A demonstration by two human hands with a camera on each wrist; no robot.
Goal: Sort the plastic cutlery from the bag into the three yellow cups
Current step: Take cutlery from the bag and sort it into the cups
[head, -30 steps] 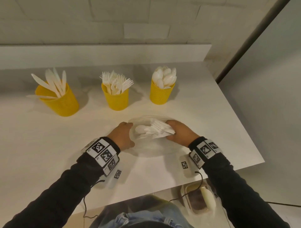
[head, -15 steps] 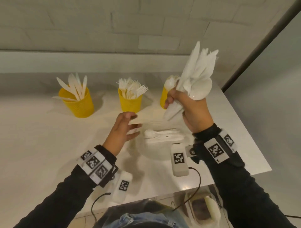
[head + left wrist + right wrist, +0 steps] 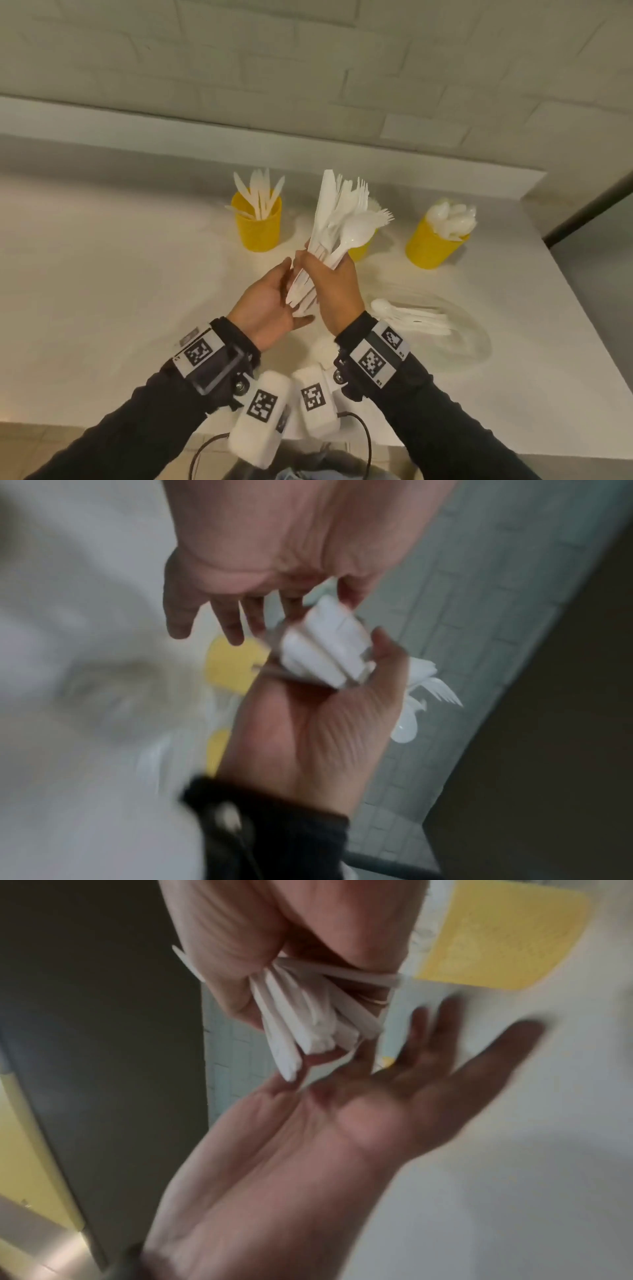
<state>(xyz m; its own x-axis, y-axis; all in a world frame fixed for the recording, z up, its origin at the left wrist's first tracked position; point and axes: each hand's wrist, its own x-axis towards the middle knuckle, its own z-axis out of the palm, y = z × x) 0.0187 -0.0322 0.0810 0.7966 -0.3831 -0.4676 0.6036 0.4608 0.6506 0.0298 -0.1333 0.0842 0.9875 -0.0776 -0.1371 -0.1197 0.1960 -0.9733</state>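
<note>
My right hand (image 3: 337, 286) is curled around a mixed bundle of cutlery (image 3: 342, 219), thin white glossy plastic knives, forks and one round-bowled spoon, held upright with the flat handle ends fanning out below the fist. My left hand (image 3: 270, 303) lies spread, palm up, straight fingers touching those handle ends; the wrist views are blurred but agree. Behind the bundle on the matte white worktop (image 3: 102, 274) stand three textured yellow cups: the knife cup (image 3: 257, 222) to its left, the fork cup (image 3: 363, 250) mostly hidden directly behind it, the spoon cup (image 3: 433, 245) to its right. Near the bundle's right lies the clear crumpled bag (image 3: 462, 329), with several pieces of cutlery in it.
</note>
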